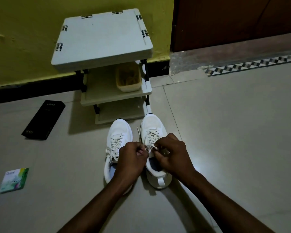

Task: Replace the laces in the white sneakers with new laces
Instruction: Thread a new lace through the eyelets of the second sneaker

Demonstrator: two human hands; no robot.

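- You had a black box lying on the floor to your left. Near its far end the brand "vivo" stood in pale grey letters, running across the box's face.
- At the near end of that same box you could make out a mark containing the figures "20". The characters around them were too dim to read.
- You also had a small white-and-green packet on the floor, nearer you and further left. Its top corner carried a short pale word beginning with "D", too blurred to read with certainty.
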